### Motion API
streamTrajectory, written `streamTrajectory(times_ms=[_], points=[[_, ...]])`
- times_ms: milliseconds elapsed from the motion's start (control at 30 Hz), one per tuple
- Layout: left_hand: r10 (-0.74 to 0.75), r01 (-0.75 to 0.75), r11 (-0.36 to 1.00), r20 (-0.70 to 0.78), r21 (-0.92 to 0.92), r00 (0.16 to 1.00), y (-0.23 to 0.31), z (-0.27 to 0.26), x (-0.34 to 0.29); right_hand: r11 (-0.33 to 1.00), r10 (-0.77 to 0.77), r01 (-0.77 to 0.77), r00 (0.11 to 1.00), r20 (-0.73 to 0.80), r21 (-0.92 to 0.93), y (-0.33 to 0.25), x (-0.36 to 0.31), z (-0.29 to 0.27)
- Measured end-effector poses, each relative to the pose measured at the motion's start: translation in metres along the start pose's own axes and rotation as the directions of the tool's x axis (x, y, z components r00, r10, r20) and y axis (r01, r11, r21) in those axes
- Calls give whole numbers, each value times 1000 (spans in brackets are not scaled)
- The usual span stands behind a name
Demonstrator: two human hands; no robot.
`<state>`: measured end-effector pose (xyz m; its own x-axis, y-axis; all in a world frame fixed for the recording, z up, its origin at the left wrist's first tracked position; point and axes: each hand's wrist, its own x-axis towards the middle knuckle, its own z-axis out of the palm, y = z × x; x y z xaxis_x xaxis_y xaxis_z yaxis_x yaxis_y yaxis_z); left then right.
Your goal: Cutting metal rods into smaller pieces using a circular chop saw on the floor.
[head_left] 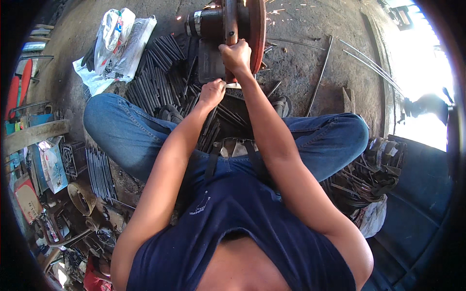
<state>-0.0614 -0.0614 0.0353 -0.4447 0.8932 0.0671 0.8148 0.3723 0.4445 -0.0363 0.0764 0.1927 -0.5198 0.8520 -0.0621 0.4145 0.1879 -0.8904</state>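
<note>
A cut-off saw with a dark motor and a red rounded wheel guard [259,34] stands in front of me, sparks flying around its far end. My right hand [237,56] is wrapped round the saw's brown tubular handle [231,22]. Lower and to the left, my left hand [212,94] is closed by the saw's near end, beside a small whitish piece [233,86]. What its fingers hold is hidden. Dark cut metal rods [150,89] lie heaped left of the saw, and more lie between my legs under my left wrist.
Plastic bags [116,46] lie at the far left. A row of rods [100,173] and cluttered tools sit on the left. Long thin rods [320,75] rest on the floor at right, near a heap of scrap metal [361,182] by my right knee.
</note>
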Motion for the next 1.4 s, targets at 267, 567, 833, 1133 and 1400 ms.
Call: streamTrajectory(times_ms=[267,567,833,1133,1400], points=[[14,-15,999,-30,-34,999,-1,1,0,1000,-12,12,1000,10,-15,0,0,-2],[4,-5,1000,-31,-22,1000,-2,0,1,999,-41,41,999,-27,-10,2,1,2],[10,-11,1000,-51,-19,999,-1,1,1,1000,13,-13,999,37,-11,-3,-2,-3],[27,-27,1000,-72,-6,997,-2,3,0,1000,-26,26,1000,-10,-11,-2,-3,-2],[12,-15,999,-73,-40,997,-2,3,1,999,40,-39,996,86,-19,-3,-2,-4]])
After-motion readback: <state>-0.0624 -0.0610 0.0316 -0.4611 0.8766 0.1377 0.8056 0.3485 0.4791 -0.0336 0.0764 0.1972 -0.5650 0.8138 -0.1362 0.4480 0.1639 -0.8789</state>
